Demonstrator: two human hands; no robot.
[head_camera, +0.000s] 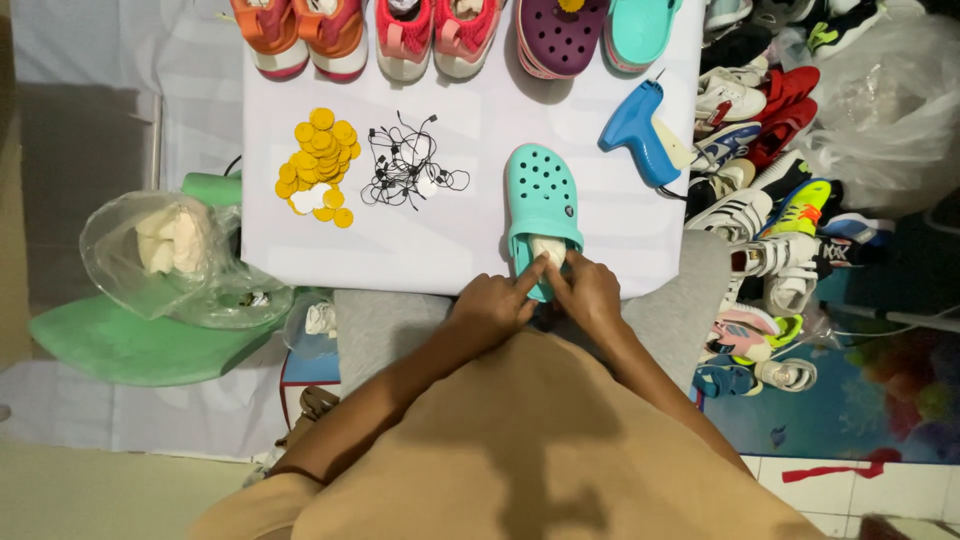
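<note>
Turquoise perforated foam clog (542, 200) at white table's (450, 250) near edge, left hand (490, 308) and right hand (590, 290) fingers pinched closed on its heel opening over pale stuffing (548, 248); likely light, squashy, best gripped by heel rim.

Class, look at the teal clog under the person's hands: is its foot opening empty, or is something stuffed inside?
Stuffed. The teal clog has pale wadding showing in its opening, and the left hand and right hand press fingertips against it.

Turquoise clog (541, 195): matt, smooth foam-like plastic, perforated upper; pale crumpled paper wad (547, 249) in its opening. Surface (450, 250): white, smooth, matt sheet. Blue tagging gun (640, 132): glossy hard plastic; clear bag (170, 262): thin, shiny, crinkled plastic film.
</note>
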